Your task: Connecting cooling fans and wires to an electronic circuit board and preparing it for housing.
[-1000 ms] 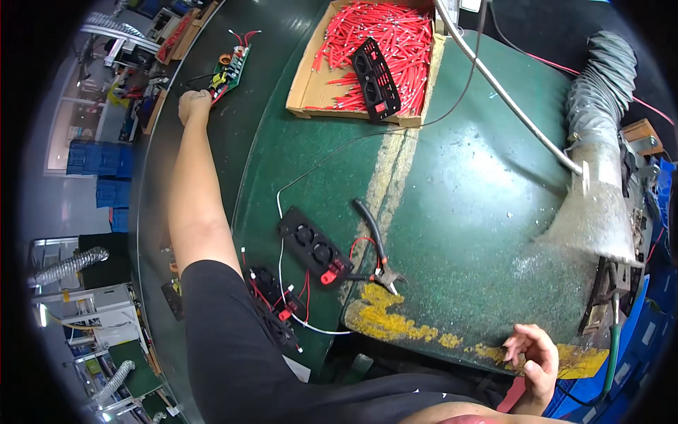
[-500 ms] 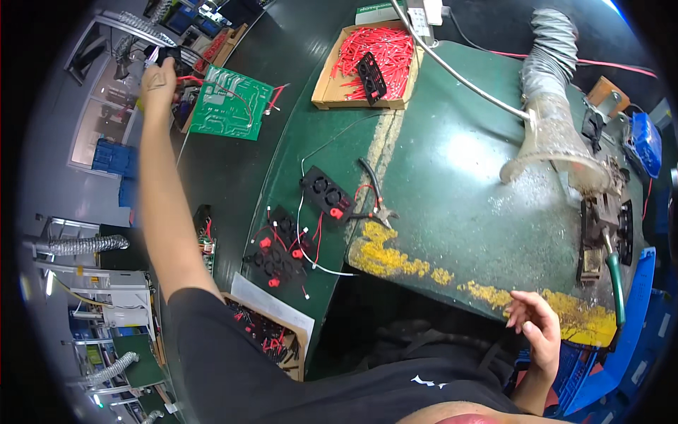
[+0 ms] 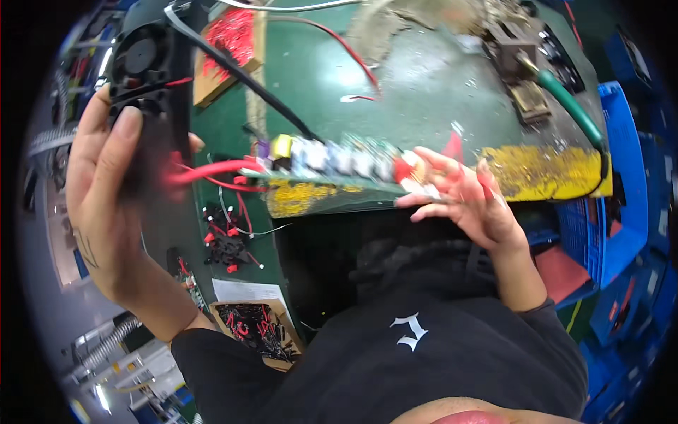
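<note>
My left hand (image 3: 106, 177) is closed around a black panel with round fans (image 3: 145, 56), raised at the left. Its lower part is smeared by motion. A thick red wire (image 3: 219, 169) runs from beside the panel to a circuit board (image 3: 339, 166), seen nearly edge-on and blurred above the bench's front edge. Colourful components line the board's upper side. At the board's right end, my right hand (image 3: 473, 201) has its fingers about the edge, with red and white wire ends among them. A black cable (image 3: 247, 81) slants down behind the board.
Several black fan parts with red wires (image 3: 229, 240) lie on the bench at left. A box of red pieces (image 3: 229, 46) stands behind. Nearer me is a carton of black and red parts (image 3: 258, 328). A green-handled tool (image 3: 568, 106) and blue bin (image 3: 621, 191) are at right.
The circuit board has left the bench at far left and now hangs in front of me. My left hand has come nearer with the black fan panel. My right hand has met the board's end.
</note>
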